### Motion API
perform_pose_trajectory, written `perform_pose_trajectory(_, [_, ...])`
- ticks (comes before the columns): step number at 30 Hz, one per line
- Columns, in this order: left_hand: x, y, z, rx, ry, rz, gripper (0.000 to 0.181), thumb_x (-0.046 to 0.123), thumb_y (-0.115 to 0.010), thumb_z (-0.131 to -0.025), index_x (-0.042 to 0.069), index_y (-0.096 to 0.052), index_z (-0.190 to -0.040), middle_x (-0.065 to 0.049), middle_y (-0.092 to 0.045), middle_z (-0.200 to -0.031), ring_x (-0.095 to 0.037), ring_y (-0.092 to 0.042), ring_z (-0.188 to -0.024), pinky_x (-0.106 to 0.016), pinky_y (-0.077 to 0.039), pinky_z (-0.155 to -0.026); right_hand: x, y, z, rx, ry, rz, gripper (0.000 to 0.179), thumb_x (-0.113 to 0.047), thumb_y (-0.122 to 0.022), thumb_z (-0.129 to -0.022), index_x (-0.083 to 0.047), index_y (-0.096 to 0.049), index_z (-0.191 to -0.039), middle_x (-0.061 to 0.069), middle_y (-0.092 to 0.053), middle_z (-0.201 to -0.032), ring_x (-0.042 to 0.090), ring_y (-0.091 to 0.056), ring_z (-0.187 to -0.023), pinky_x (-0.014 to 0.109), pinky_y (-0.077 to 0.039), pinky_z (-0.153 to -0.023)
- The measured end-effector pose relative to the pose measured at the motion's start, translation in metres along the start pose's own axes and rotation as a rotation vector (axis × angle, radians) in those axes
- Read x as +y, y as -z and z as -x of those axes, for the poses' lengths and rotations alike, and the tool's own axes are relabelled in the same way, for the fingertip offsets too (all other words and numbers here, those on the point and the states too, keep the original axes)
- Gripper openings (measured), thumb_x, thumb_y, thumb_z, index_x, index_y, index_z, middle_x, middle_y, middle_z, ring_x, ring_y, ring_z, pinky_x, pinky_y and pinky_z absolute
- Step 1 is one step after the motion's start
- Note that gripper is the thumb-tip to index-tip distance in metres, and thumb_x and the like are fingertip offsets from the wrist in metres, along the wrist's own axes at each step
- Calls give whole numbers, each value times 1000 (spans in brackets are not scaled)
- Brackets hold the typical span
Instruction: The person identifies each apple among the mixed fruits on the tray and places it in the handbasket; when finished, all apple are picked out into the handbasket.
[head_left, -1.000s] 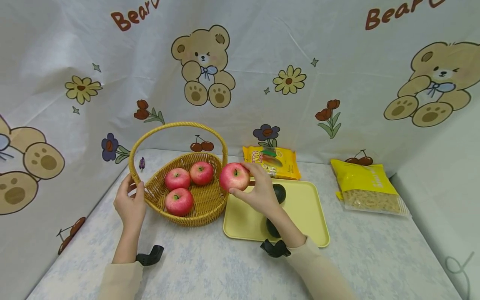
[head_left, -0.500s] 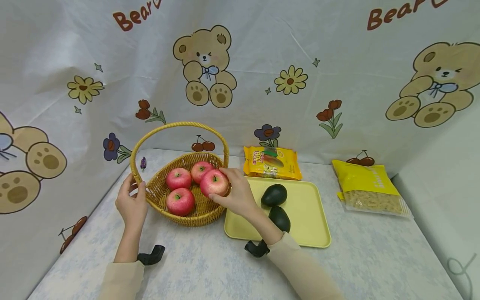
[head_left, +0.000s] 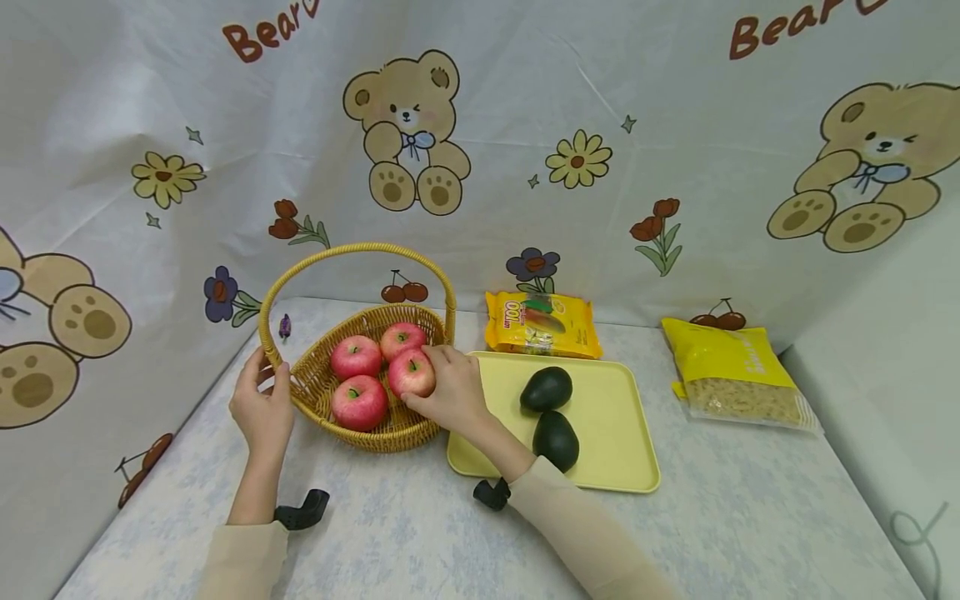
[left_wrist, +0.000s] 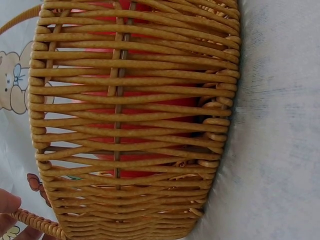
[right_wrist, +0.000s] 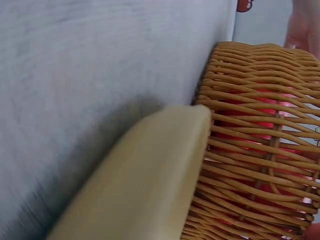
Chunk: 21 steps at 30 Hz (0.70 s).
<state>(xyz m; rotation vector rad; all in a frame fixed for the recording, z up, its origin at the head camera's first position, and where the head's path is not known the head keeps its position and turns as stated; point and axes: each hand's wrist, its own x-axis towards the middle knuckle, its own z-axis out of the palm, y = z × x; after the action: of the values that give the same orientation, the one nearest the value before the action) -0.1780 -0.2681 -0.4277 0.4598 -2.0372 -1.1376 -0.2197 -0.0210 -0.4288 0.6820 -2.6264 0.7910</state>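
Observation:
A woven basket (head_left: 408, 434) with a tall arched handle holds several red apples. My left hand (head_left: 262, 408) grips the base of the handle at the basket's left side; in the left wrist view its fingers (left_wrist: 7, 205) show at the lower left corner by the handle. Inside the basket's right part, my right hand (head_left: 453, 387) holds an apple (head_left: 412, 372) beside the others. The right wrist view shows the basket wall (right_wrist: 260, 145) close up, with red apples visible through the gaps.
A yellow tray (head_left: 615, 425) with two dark green avocados (head_left: 556, 441) lies right of the basket. Behind it sits an orange snack packet (head_left: 542, 325). Farther right is a yellow-topped bag (head_left: 738, 375). A patterned cloth (head_left: 525, 100) hangs behind the table.
My right hand has moved left from above the tray's edge into the basket, carrying the apple lower among the others. Both avocados are now uncovered. The left hand stays on the handle.

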Motion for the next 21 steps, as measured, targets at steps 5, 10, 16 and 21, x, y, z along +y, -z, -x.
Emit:
perform_pose_trajectory(5, [0,0,0,-2,5,-4,38,13,-57,-97,6,-58,-134,-15,-65,-124,14,-44,-93,-5,-38,-74,-1,-8,-1,-13,-21,97,68,-51,-78,-74,-10,-62,-127,4,-66,-121,20,-60,-112,41,-39,-89])
perform_pose_trajectory(10, [-2,0,0,3,8,-3,38,13,-57,-97,6,-58,-134,-15,-65,-124,15,-43,-93,-5,-38,-75,-4,-12,-3,-40,-55,139,69,-54,-77,-74,-13,-62,-127,1,-67,-121,17,-60,-113,43,-35,-89])
perform_pose_trajectory(16, [-1,1,0,5,2,-12,38,13,-57,-97,5,-58,-134,-16,-65,-123,15,-43,-93,-5,-37,-74,-7,-16,-5,-58,-91,174,68,-58,-77,-73,-16,-63,-125,-1,-68,-117,15,-61,-108,44,-34,-89])
perform_pose_trajectory(21, [-1,0,0,5,0,-25,38,14,-57,-97,5,-58,-134,-16,-65,-124,9,-46,-95,-5,-37,-74,-9,-16,-6,-88,-137,159,67,-58,-77,-74,-17,-63,-125,-2,-68,-116,14,-62,-107,43,-33,-86])
